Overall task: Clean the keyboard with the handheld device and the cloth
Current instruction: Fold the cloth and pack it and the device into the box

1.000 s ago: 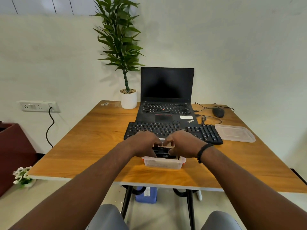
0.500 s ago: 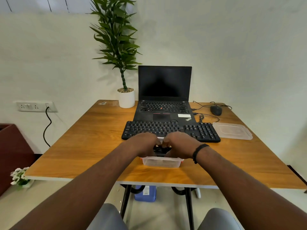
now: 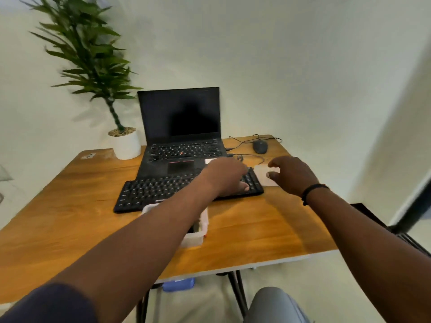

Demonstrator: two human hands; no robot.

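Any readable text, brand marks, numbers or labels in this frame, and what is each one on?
None can be read.
Laptop: white sticker on the palm rest, blurred.
Keyboard: key legends too small.
Table: small label at the far left corner, illegible.

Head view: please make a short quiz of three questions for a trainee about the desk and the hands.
1. True or false: the left hand is over the keyboard.
2. Which lies beside the right hand: A) plant pot, B) clear lid, C) mouse?
3. Fill in: the laptop screen is ____.

Key: 1 true; 2 B; 3 dark.
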